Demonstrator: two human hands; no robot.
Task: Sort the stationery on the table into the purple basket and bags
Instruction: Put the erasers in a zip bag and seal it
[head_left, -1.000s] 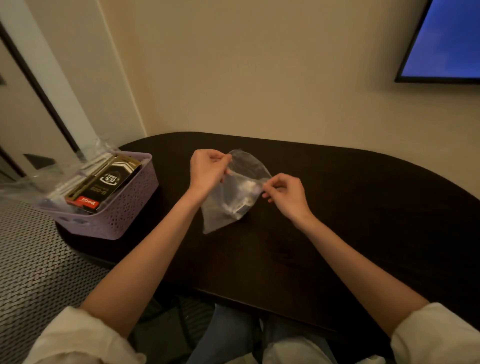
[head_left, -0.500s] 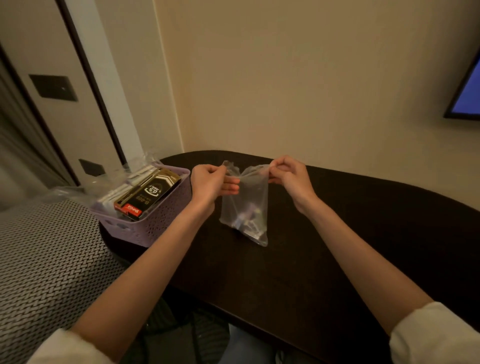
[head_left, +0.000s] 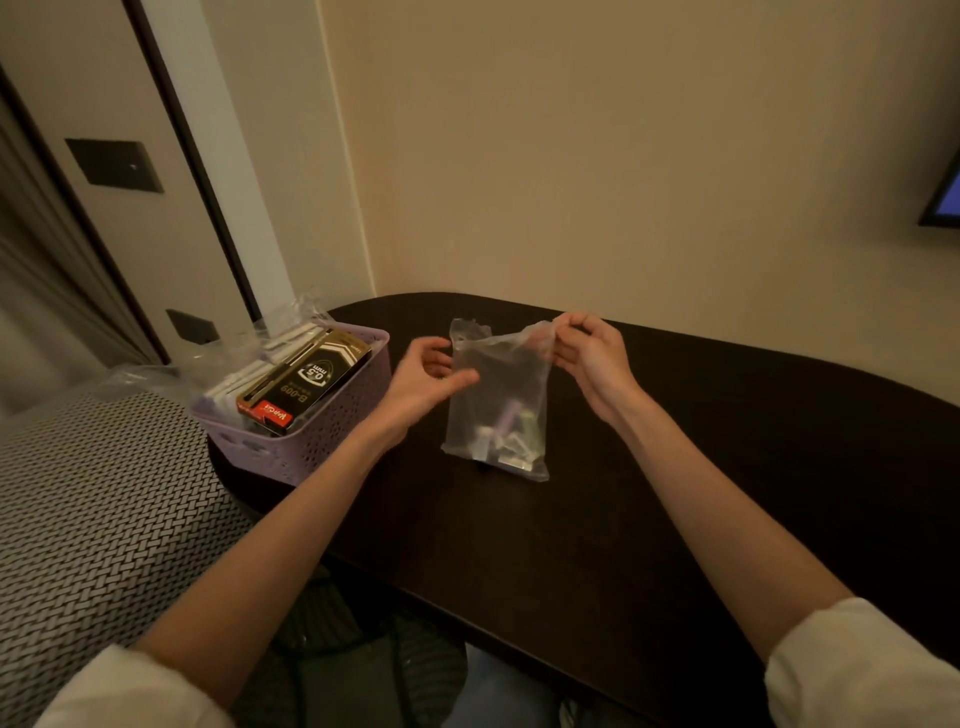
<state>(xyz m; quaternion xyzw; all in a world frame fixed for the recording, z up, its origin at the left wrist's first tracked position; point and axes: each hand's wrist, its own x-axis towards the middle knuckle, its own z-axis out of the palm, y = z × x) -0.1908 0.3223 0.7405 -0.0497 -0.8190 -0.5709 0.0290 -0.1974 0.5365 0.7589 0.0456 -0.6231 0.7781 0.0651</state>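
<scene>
Stationery (head_left: 503, 435) sits bunched at the bottom of the clear bag (head_left: 497, 400) hanging over the dark surface (head_left: 727, 467), its top now pinched only by the right hand (head_left: 589, 358), since the left hand (head_left: 426, 379) has let go, fingers apart, beside the purple basket (head_left: 332, 436).

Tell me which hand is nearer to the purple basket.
Left. The left hand hovers open just right of the purple basket, beside the clear bag. The right hand pinches the bag's top corner, farther right.
</scene>
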